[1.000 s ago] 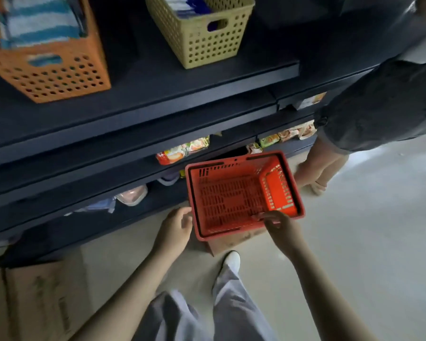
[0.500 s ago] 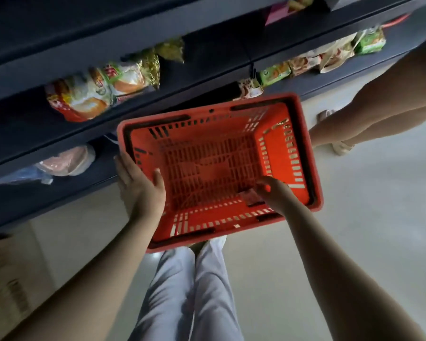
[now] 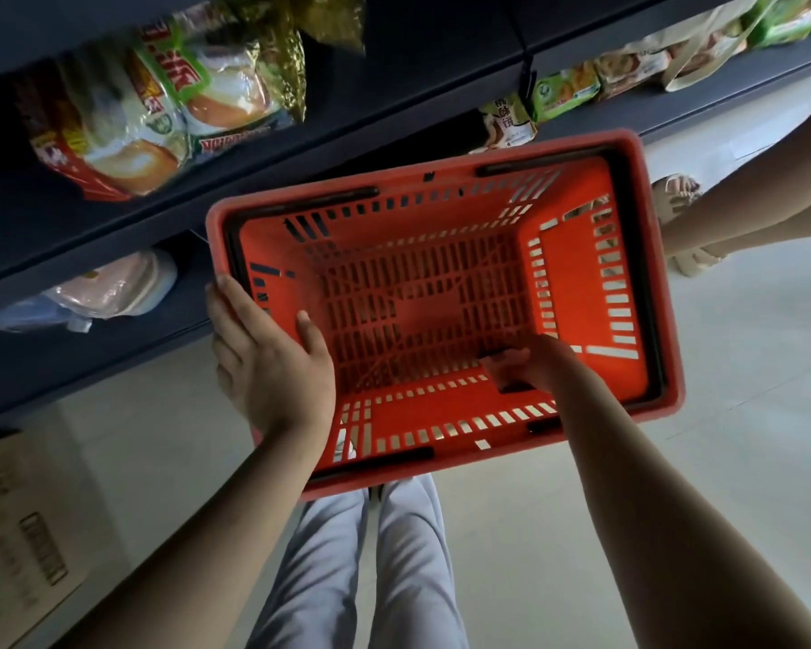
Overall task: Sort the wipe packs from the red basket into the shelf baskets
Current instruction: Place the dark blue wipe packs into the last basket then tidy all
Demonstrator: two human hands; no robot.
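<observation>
Left hand (image 3: 272, 363) grips the left rim of the red slotted plastic basket (image 3: 651, 274), thumb inside, just off the dark shelves (image 3: 417, 86). Right hand (image 3: 541, 367) covers a small dark thing (image 3: 506, 384) inside; pinching or not, can't tell. With a lopsided hold, the basket may tip.

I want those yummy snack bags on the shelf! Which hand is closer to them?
Left. The left hand grips the left rim of the red basket, below the snack bags; the right hand is inside the basket, farther right.

Print on the snack packs (image 3: 160, 110) is illegible.
</observation>
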